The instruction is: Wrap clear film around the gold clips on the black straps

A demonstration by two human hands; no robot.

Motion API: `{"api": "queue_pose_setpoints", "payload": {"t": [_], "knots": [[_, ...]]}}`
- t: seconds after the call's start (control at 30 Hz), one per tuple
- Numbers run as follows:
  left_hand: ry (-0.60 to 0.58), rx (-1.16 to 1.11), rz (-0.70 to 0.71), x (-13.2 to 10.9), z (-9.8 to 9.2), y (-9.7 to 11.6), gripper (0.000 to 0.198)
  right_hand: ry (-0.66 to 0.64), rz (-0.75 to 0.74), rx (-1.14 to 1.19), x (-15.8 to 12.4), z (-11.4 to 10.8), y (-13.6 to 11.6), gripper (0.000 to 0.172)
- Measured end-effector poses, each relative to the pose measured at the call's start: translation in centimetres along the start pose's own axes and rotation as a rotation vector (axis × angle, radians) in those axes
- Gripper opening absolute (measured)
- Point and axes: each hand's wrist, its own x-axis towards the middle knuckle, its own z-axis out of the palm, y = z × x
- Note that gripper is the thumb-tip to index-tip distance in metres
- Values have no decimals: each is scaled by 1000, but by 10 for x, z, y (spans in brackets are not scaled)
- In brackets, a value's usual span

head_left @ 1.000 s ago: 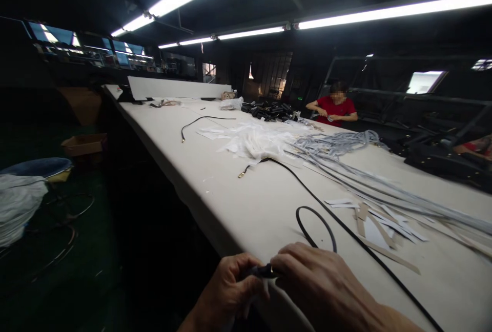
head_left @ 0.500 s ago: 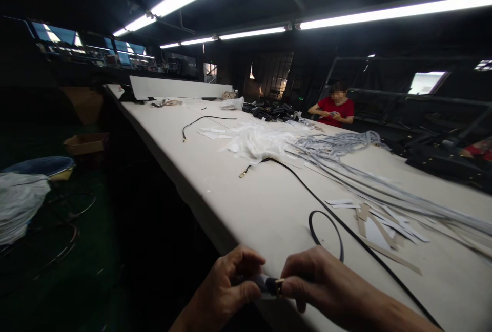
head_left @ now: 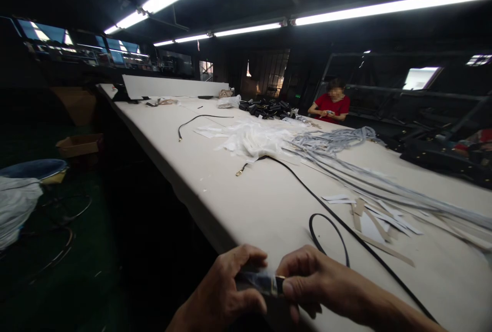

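Low in the view, my left hand [head_left: 226, 288] curls round a short black strap end [head_left: 263, 282] partly covered in clear film. Its thumb stands away from the index finger, and the lower fingers are hidden. My right hand [head_left: 313, 283] pinches the other end of this dark piece between thumb and fingers, where a small glint of metal shows. A thin black strap [head_left: 315, 229] loops on the table behind the right hand; whether it joins the held piece is hidden. Another long black strap [head_left: 326, 196] with a gold clasp [head_left: 241, 170] runs past on the right.
The long pale table [head_left: 215, 199] has its left edge beside my left hand. White film sheets [head_left: 249, 140], grey wrapped straps [head_left: 334, 140], paper strips [head_left: 371, 219] and black pieces [head_left: 269, 108] lie on it. A person in red [head_left: 330, 104] works across the table.
My left thumb has moved down and away from the index finger, and more film shows between the hands. The gold metal by my right fingers is less visible. The view has shifted slightly.
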Motion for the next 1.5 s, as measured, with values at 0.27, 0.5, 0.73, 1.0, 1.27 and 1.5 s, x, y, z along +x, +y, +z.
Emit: {"api": "queue_pose_setpoints", "payload": {"t": [0.27, 0.5, 0.73, 1.0, 1.27, 1.5], "knots": [[-140, -97, -218, 6, 7, 20, 13, 442, -63, -1049, 3, 6, 0, 23], [63, 158, 19, 3, 9, 6, 14, 243, 48, -754, -18, -17, -26, 24], [3, -61, -146, 7, 17, 7, 34, 293, -90, -996, -2, 9, -19, 23], [182, -40, -187, -6, -14, -12, 47, 190, 93, -741, -26, -38, -56, 34], [196, -87, -401, -59, -46, -105, 64, 251, 32, -684, -79, -80, -116, 39], [149, -306, -188, -33, -45, -25, 52, 278, -9, -862, -65, -26, -182, 35]]}}
